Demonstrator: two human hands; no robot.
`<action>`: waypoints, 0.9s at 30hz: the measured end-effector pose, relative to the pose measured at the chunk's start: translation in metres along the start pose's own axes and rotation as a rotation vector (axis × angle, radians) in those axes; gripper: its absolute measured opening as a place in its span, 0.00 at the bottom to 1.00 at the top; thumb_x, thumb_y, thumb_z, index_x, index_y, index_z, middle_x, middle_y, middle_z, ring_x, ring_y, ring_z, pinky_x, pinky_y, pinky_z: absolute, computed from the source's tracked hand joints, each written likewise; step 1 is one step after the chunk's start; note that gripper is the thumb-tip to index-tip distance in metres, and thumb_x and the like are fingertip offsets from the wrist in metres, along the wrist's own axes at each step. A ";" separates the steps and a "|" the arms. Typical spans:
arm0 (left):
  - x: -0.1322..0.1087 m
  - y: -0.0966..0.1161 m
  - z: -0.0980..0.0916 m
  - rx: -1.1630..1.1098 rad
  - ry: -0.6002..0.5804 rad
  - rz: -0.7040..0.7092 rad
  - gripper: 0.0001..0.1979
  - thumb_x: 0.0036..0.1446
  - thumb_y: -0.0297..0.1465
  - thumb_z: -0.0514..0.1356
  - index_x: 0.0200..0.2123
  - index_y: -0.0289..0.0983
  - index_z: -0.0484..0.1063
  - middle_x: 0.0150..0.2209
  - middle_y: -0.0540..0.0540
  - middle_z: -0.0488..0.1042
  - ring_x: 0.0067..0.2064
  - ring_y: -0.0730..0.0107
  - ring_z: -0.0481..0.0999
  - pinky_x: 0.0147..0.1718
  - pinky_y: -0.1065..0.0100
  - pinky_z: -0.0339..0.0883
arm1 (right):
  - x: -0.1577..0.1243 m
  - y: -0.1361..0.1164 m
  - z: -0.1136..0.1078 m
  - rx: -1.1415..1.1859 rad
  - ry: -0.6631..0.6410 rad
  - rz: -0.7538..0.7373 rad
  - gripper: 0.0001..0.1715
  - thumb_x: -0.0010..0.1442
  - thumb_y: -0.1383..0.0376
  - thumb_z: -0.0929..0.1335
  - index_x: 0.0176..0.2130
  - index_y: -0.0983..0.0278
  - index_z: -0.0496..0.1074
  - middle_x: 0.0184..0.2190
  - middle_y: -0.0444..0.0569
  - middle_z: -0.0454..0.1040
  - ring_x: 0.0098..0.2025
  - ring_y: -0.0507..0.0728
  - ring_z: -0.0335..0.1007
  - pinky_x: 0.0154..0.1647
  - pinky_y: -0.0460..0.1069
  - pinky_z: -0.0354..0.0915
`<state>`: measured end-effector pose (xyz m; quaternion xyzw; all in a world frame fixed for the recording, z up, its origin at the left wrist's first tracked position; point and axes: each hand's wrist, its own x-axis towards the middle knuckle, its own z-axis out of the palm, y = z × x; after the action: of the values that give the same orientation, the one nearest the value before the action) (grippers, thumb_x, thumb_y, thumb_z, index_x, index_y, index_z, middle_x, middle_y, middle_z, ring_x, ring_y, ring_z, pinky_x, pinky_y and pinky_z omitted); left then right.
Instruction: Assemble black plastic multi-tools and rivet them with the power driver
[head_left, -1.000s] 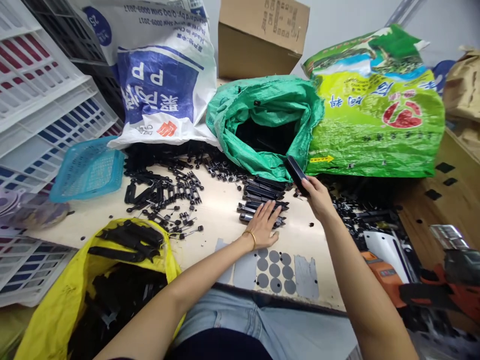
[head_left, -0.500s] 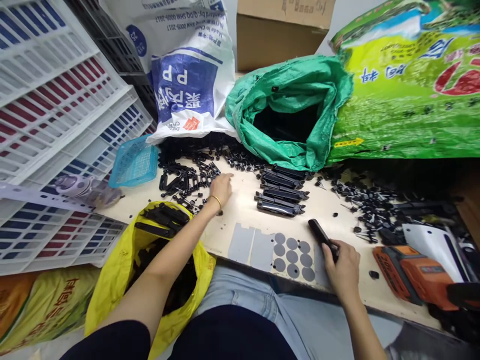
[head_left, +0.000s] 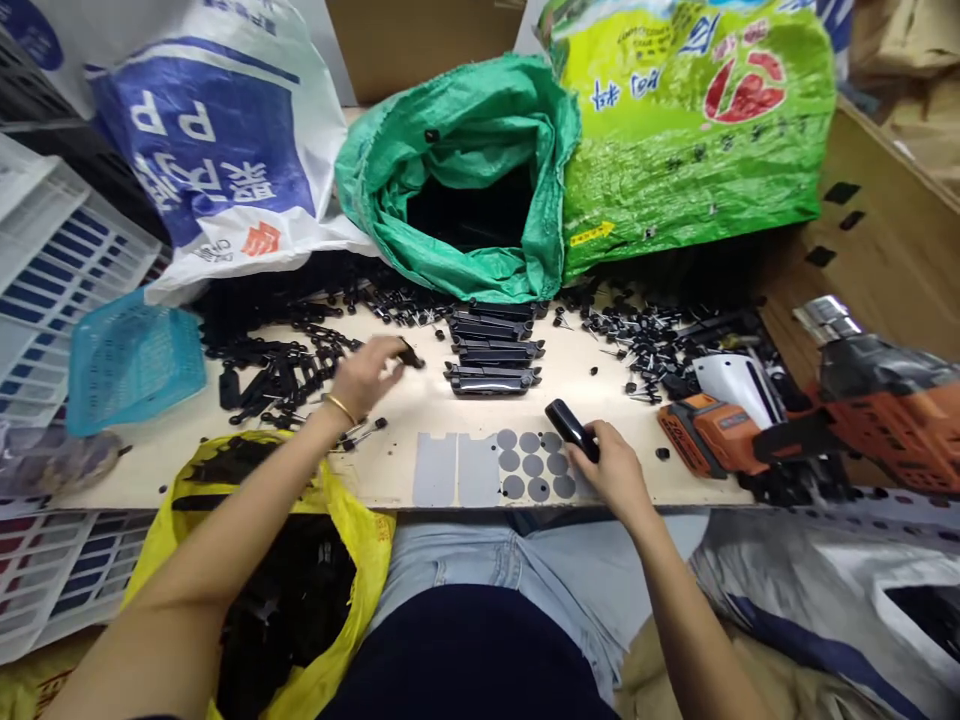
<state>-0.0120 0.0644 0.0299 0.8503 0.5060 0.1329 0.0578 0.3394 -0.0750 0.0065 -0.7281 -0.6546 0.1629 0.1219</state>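
My left hand (head_left: 365,378) is pinched on a small black part (head_left: 410,355) above the table, slightly blurred. To its left lies a heap of small black plastic pieces (head_left: 289,375). My right hand (head_left: 613,468) grips a long, glossy black plastic piece (head_left: 571,430), tilted with its far end up and left. Between the hands, several similar long black pieces (head_left: 491,380) are stacked in a row. Grey round stickers (head_left: 530,465) and grey rectangular patches (head_left: 435,468) lie on the front edge of the table, beside the right hand.
A green sack (head_left: 450,270) stands open at the back, between a white sack (head_left: 217,130) and a bright green bag (head_left: 690,200). Black pieces with metal pins (head_left: 645,335) lie right, near an orange cordless drill (head_left: 885,420). A yellow bag (head_left: 367,550) and blue basket (head_left: 135,355) are left.
My left hand has lifted from the heap of small pieces and now carries a small black part. My right hand still holds the long piece. The camera view has turned right.
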 end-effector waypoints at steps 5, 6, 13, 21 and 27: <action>-0.043 0.082 0.061 -0.232 -0.127 0.325 0.17 0.64 0.31 0.45 0.41 0.37 0.74 0.42 0.47 0.77 0.43 0.73 0.76 0.41 0.73 0.73 | -0.009 -0.037 0.019 -0.143 -0.140 0.048 0.11 0.59 0.63 0.63 0.43 0.63 0.62 0.41 0.52 0.68 0.35 0.56 0.67 0.27 0.47 0.55; -0.048 0.088 0.067 -0.249 -0.128 0.357 0.16 0.63 0.28 0.46 0.42 0.38 0.73 0.44 0.47 0.76 0.47 0.73 0.75 0.44 0.71 0.72 | -0.009 -0.040 0.022 -0.167 -0.158 0.052 0.12 0.59 0.63 0.63 0.44 0.63 0.62 0.42 0.52 0.67 0.35 0.56 0.67 0.26 0.47 0.54; -0.053 0.111 0.066 -0.413 0.076 0.060 0.19 0.57 0.32 0.58 0.52 0.35 0.64 0.45 0.40 0.72 0.48 0.61 0.71 0.47 0.58 0.70 | 0.001 -0.045 0.027 -0.052 -0.118 0.043 0.22 0.59 0.56 0.66 0.49 0.63 0.61 0.44 0.52 0.66 0.43 0.59 0.67 0.30 0.48 0.59; -0.040 0.154 0.113 -0.513 0.111 -0.148 0.11 0.58 0.28 0.58 0.45 0.36 0.68 0.36 0.46 0.70 0.40 0.67 0.71 0.41 0.65 0.68 | 0.002 -0.050 0.031 -0.107 -0.142 0.036 0.17 0.61 0.64 0.63 0.50 0.64 0.61 0.44 0.52 0.65 0.38 0.57 0.68 0.28 0.48 0.57; -0.043 0.168 0.123 -0.465 0.213 -0.089 0.12 0.59 0.28 0.57 0.46 0.35 0.70 0.36 0.45 0.69 0.39 0.66 0.69 0.40 0.64 0.65 | 0.000 -0.047 0.036 -0.086 -0.104 -0.058 0.18 0.61 0.67 0.61 0.51 0.65 0.61 0.42 0.53 0.66 0.40 0.58 0.66 0.31 0.49 0.61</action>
<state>0.1456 -0.0499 -0.0557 0.7722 0.5019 0.3320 0.2039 0.2825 -0.0714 -0.0081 -0.7038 -0.6874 0.1684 0.0611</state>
